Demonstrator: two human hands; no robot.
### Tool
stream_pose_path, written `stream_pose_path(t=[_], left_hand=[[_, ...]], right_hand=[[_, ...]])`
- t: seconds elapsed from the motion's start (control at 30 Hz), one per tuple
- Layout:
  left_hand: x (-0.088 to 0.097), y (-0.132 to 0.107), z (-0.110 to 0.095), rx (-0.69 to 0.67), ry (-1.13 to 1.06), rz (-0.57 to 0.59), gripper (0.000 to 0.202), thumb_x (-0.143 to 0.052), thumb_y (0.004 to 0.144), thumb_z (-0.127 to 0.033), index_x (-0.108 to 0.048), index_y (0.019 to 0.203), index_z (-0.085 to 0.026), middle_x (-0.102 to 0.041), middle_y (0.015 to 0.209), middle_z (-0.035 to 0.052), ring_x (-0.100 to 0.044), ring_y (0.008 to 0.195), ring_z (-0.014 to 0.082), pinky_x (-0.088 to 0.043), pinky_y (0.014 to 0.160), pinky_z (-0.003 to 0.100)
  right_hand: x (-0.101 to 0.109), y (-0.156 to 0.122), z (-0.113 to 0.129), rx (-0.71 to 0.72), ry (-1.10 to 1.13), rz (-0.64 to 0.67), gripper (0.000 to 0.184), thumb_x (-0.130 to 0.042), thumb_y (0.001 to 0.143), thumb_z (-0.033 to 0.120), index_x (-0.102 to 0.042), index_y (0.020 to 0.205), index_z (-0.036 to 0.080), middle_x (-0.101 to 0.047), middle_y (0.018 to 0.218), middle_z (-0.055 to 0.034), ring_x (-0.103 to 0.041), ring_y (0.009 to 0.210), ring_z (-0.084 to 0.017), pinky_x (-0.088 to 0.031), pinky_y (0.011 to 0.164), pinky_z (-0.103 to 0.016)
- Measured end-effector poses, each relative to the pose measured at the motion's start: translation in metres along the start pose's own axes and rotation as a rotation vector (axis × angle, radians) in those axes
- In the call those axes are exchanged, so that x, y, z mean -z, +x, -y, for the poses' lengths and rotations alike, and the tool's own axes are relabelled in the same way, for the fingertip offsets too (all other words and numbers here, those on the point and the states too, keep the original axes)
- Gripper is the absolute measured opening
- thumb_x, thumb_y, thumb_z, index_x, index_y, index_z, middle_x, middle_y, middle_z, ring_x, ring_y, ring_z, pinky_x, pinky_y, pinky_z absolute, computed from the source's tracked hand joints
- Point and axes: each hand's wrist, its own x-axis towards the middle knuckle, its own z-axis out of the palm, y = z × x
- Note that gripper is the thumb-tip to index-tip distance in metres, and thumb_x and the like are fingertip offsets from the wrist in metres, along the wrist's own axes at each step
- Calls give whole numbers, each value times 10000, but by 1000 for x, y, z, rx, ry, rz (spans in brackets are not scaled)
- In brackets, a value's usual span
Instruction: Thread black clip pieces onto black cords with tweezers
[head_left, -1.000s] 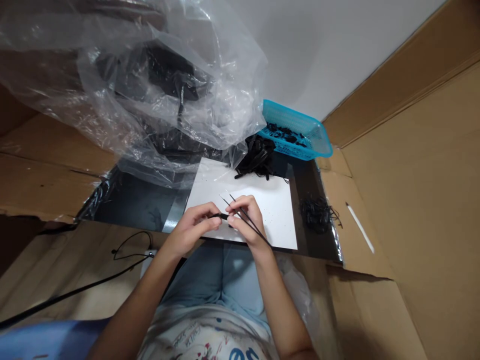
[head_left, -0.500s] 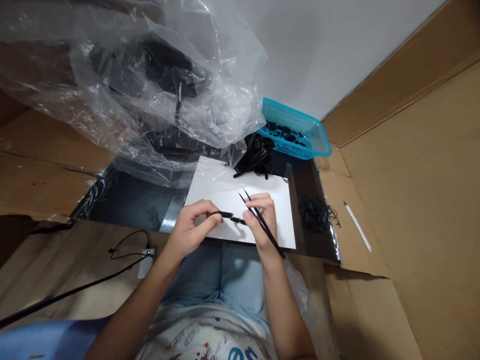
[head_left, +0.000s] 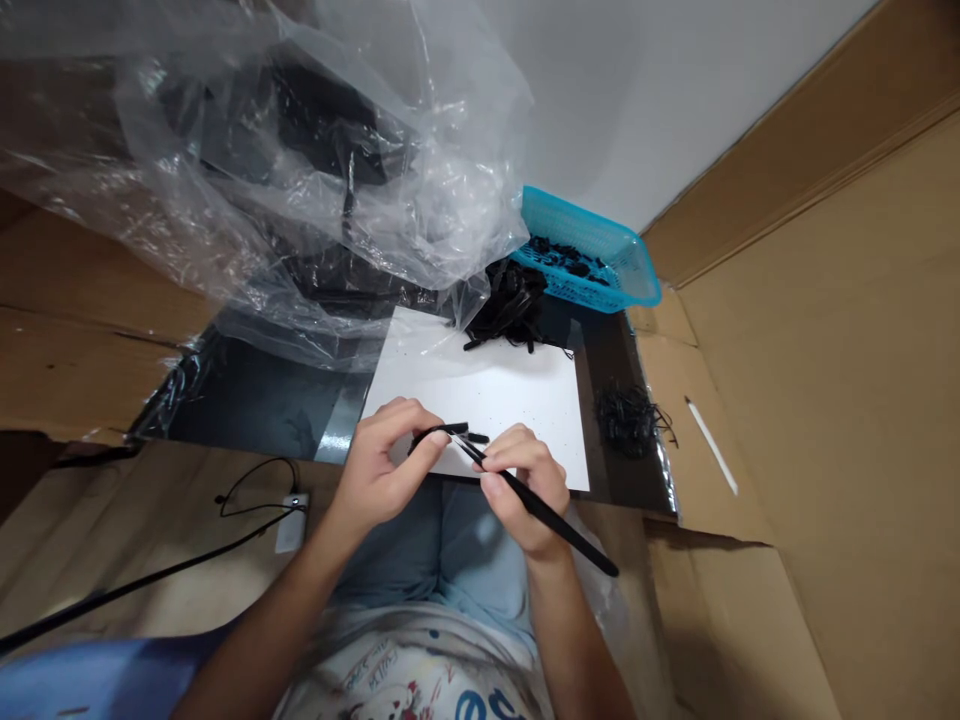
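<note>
Our left hand (head_left: 382,468) is clenched in a pinch around a thin black rubbery strip (head_left: 442,432), which lies almost level between our 2 hands, its long axis running left to right above the near part of a white paper sheet (head_left: 487,390). Our right hand (head_left: 523,490) grips slim black tweezers (head_left: 574,537) much like a pen, their long axis slanting from lower right up to the left, so that the fine tips reach the strip near its right end; whether they have closed on it we cannot tell. The strip sits closer to our left hand. Beyond the sheet lie a heap of black strips (head_left: 506,312) and a bright blue plastic basket (head_left: 592,268) holding small black pieces (head_left: 562,255), with a dark tangle of black cord (head_left: 628,420) off to the right
</note>
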Motion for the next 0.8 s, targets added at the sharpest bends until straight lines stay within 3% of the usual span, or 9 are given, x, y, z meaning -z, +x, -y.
stream_pose_path(t=[0.3,0.6,0.8], left_hand=[[-1,-3,0,11,-57,22,151,-579,854,-187,-624,711,-168,-571,638,-3,-522,633,145,-385,631,281],[-1,-1,1,109,-299,131,192,-577,849,-212,-638,676,-153,-558,618,-3,-495,599,128,-359,579,260],[-4,-2,3,154,-470,148,217,-606,845,-248,-634,653,-151,-548,583,-4,-463,557,117,-335,535,249]], right_hand=[[1,-2,2,-45,53,-11,150,-542,858,115,-553,931,246,-591,770,-11,-560,738,-185,-452,667,-353],[5,7,-7,-292,579,-32,63,-603,822,166,-610,845,225,-581,687,9,-551,647,-149,-411,572,-266],[-6,13,-11,-455,898,-111,70,-601,736,152,-578,748,218,-610,569,25,-475,539,-131,-365,550,-234]])
